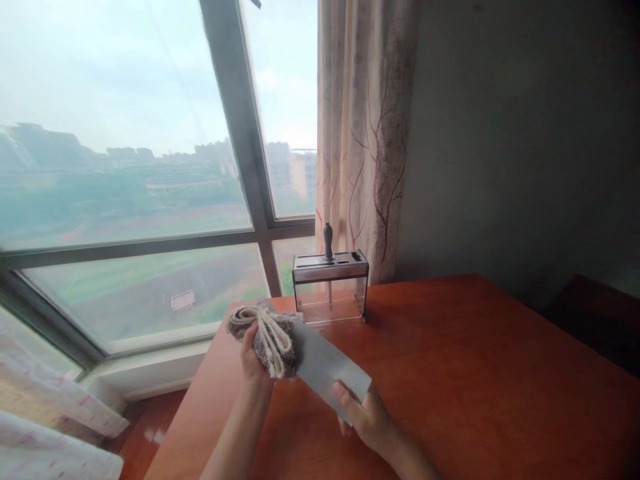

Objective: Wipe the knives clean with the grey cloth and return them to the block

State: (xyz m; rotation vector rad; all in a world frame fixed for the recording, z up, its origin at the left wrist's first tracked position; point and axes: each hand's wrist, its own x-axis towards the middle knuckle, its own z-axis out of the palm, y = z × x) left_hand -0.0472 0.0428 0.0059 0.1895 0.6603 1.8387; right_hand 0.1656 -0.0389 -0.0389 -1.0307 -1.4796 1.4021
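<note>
My left hand is closed around a folded, fluffy grey and cream cloth, its thumb on top. The cloth lies against the far left end of a broad, flat grey blade, which looks like a cleaver's. Closed on the near right end of that blade is my right hand, with its thumb across the upper face and fingertips below the edge. No handle shows. Both hands are above the reddish-brown table. Beyond them stands a clear-sided knife block with a dark-handled tool upright in a slot.
A large window with grey frames rises beyond the table's left edge. A patterned curtain hangs behind the knife block, beside a dark wall. Another pale curtain is at the lower left.
</note>
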